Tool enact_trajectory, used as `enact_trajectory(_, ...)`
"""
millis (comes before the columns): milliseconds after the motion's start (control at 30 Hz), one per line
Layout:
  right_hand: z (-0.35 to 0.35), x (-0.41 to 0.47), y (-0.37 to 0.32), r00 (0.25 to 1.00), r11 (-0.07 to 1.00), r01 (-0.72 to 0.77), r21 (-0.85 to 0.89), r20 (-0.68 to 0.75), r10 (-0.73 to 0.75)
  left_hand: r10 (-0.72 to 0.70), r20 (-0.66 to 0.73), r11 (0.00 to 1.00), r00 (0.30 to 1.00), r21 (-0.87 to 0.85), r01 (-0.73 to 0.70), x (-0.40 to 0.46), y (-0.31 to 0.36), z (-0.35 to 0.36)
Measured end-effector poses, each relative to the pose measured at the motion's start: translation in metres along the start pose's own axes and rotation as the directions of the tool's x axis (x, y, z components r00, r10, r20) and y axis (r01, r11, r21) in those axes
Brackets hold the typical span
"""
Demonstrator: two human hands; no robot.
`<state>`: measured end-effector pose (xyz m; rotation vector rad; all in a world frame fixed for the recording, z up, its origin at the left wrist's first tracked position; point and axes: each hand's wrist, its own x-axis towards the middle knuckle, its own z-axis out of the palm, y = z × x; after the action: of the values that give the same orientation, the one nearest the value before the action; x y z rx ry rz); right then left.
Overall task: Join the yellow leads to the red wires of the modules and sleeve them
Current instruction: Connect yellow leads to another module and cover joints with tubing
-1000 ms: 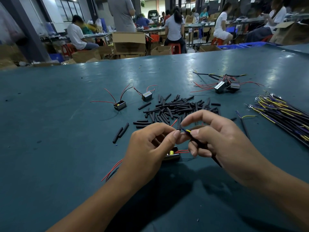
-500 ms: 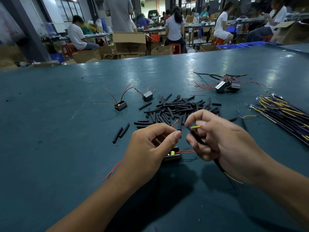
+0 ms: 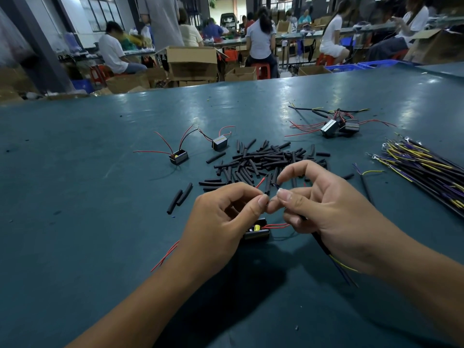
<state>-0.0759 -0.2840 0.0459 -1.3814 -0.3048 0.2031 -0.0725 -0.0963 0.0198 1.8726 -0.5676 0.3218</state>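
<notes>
A small black module (image 3: 256, 229) with a yellow part lies on the teal table under my hands, its red wires (image 3: 277, 225) running right and others (image 3: 165, 254) trailing left. My left hand (image 3: 221, 222) pinches a red wire (image 3: 259, 183) between thumb and forefinger. My right hand (image 3: 324, 209) grips a black-sheathed cable (image 3: 324, 247) with yellow and blue leads (image 3: 344, 267), its thumb tip meeting my left thumb. The joint itself is hidden between the fingertips.
A heap of black sleeve pieces (image 3: 266, 162) lies just beyond my hands. Two loose modules (image 3: 178, 156) (image 3: 220, 143) sit to the left of it, finished ones (image 3: 336, 126) at back right, a cable bundle (image 3: 426, 164) at the right edge. Several people work at benches behind.
My right hand shifted its hold: the yellow lead tip that showed above the fingers is now hidden, and the thumb has come in against my left thumb. The left hand stayed put.
</notes>
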Motion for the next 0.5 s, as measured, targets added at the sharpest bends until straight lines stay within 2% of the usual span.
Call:
enact_trajectory(167, 0.0000, 0.0004, -0.0001, 1.000, 1.000, 0.004, 0.013, -0.012, -0.004, -0.020, -0.014, 0.999, 1.000, -0.042, 0.020, 0.0010, 0.0006, 0.0007)
enact_trajectory(500, 0.0038, -0.0017, 0.0020, 1.000, 1.000, 0.011, -0.028, -0.014, -0.012, 0.021, -0.013, 0.999, 1.000, 0.027, -0.020, 0.0012, 0.0067, -0.0007)
